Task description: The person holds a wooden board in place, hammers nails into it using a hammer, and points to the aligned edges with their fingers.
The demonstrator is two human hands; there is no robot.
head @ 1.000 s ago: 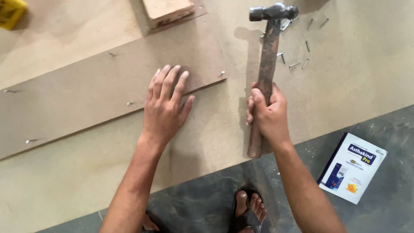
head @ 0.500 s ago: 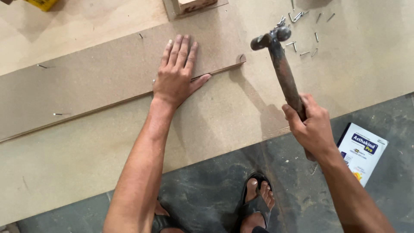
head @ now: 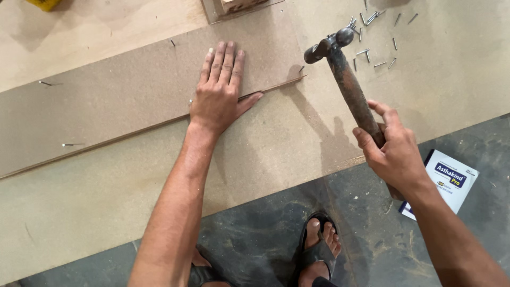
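Strip (head: 122,101): thin, stiff fibreboard, lying flat on a larger sheet (head: 106,186) on the floor. Left hand (head: 219,90): fingers open, pressing it flat. Hammer (head: 345,79): head-heavy, rough wooden handle; right hand (head: 396,154) fingers closed low on the handle. Nails (head: 380,40): small, loose, beyond the head.

At four o'clock, a flat white carton (head: 446,183) with a dark blue panel lies on the grey floor (head: 265,234), partly hidden behind the right wrist.
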